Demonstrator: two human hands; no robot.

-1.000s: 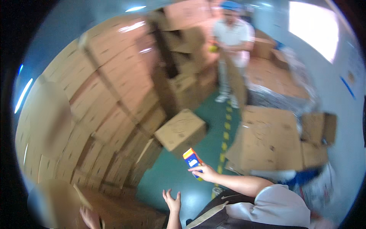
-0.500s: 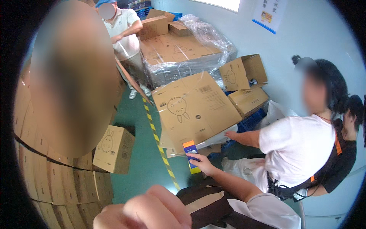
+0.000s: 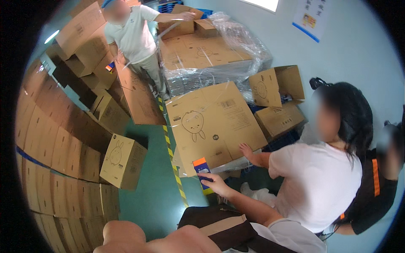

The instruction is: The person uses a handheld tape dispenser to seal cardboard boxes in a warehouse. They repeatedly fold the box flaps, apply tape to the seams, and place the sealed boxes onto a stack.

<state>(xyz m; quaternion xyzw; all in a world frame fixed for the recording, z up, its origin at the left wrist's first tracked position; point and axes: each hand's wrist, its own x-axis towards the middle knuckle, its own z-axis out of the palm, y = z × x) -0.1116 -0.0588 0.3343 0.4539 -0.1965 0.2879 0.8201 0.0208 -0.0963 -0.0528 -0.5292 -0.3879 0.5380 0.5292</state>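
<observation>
My right hand (image 3: pixel 214 184) grips a slim blue box (image 3: pixel 202 170) with an orange top end and a yellow lower end, held upright. Behind the box lies a large flat carton (image 3: pixel 215 126) with a rabbit drawing, sloping on top of a stack. At the lower edge, close to the camera, is my left hand (image 3: pixel 168 242). It is blurred and cut off, so its fingers cannot be made out.
To my right, a person in white (image 3: pixel 314 185) rests a hand on the large carton. Ahead, another person (image 3: pixel 135 38) holds a flattened carton (image 3: pixel 139 95). Carton stacks (image 3: pixel 55 156) line the left, with one loose carton (image 3: pixel 122 162) beside yellow-black floor tape (image 3: pixel 171 156). A film-wrapped pallet (image 3: pixel 202 69) stands behind.
My left hand has dropped lower in view. The blue box sits slightly further left, still in my right hand. The person ahead has stretched one arm out; the flattened carton now shows more fully.
</observation>
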